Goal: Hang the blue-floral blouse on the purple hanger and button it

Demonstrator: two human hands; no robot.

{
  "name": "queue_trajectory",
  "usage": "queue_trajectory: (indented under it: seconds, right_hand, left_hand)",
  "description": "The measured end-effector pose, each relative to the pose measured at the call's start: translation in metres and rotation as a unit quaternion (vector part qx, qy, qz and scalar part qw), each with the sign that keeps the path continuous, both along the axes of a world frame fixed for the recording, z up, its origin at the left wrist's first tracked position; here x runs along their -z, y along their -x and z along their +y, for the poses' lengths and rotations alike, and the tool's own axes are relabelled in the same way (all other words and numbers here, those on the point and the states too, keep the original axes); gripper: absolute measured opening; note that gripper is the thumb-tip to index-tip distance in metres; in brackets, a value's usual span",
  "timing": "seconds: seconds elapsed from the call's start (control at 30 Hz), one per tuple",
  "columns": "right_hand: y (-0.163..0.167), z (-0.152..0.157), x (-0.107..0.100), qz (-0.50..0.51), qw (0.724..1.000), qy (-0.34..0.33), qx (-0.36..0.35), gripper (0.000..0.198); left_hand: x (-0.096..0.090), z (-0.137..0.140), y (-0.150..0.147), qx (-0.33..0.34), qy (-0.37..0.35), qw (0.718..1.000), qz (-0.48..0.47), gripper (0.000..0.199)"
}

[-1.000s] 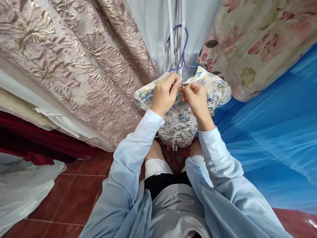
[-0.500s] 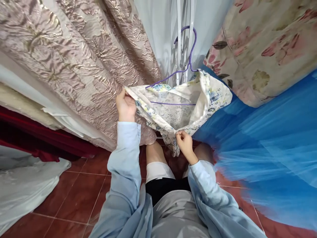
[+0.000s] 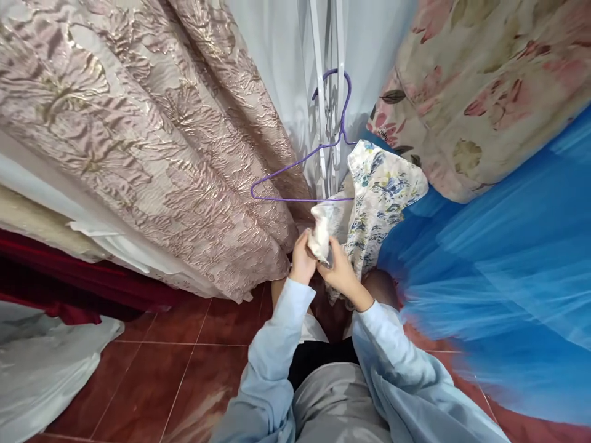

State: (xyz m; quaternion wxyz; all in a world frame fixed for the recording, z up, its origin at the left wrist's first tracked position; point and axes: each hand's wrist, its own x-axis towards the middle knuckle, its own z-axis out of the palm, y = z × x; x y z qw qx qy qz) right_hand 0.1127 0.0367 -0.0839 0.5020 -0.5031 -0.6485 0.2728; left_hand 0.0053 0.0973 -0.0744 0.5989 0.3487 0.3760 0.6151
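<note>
Now holding a bunched fold of the cream garment printed with blue and yellow flowers (image 3: 376,191) between the fingers of the left hand (image 3: 303,258) and the right hand (image 3: 342,269), with both sets closed narrow on the cloth, side by side, below the bottom bar of the slim purple hanger (image 3: 318,148). Draped, the rest of it, over the hanger's right end, with the left end poking out clear of the cloth. Hard to tell what supports the hook, there among the narrow white straps (image 3: 318,71).

Hemmed in tightly on the left by a pink brocade drape with metallic relief (image 3: 152,147), down to a hem just beside the left hand. Crowded on the right by cream fabric with large pink flowers (image 3: 484,92) and, lower, by sheer blue tulle (image 3: 489,264), right behind the garment's edge. Backed by a pale white drape (image 3: 373,55). Over at far left, see dark red cloth (image 3: 60,277), then a whitish sheet (image 3: 50,363) spilling onto the glossy red tile floor (image 3: 184,375).
</note>
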Motion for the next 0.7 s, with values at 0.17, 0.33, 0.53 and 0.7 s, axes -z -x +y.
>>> queue_trajectory:
  seconds: [0.17,0.33,0.53,0.7]
  right_hand:
    - [-0.031,-0.001,-0.008,0.098,0.995,0.026,-0.001,0.046]
    - [-0.105,0.010,0.022,0.054,0.996,0.058,0.046,0.045]
    - [-0.125,-0.005,0.066,-0.021,0.984,0.176,-0.026,0.035]
    - [-0.098,-0.015,0.074,-0.148,0.959,0.225,-0.093,0.031]
  left_hand:
    - [-0.033,-0.026,-0.006,0.125,-0.276,0.913,0.275,0.028]
    - [-0.044,-0.018,-0.012,0.129,-0.348,0.843,0.389,0.041]
    - [-0.002,-0.013,-0.024,0.179,-0.347,0.815,0.428,0.058]
    - [0.023,-0.023,-0.047,0.205,-0.327,0.809,0.444,0.086]
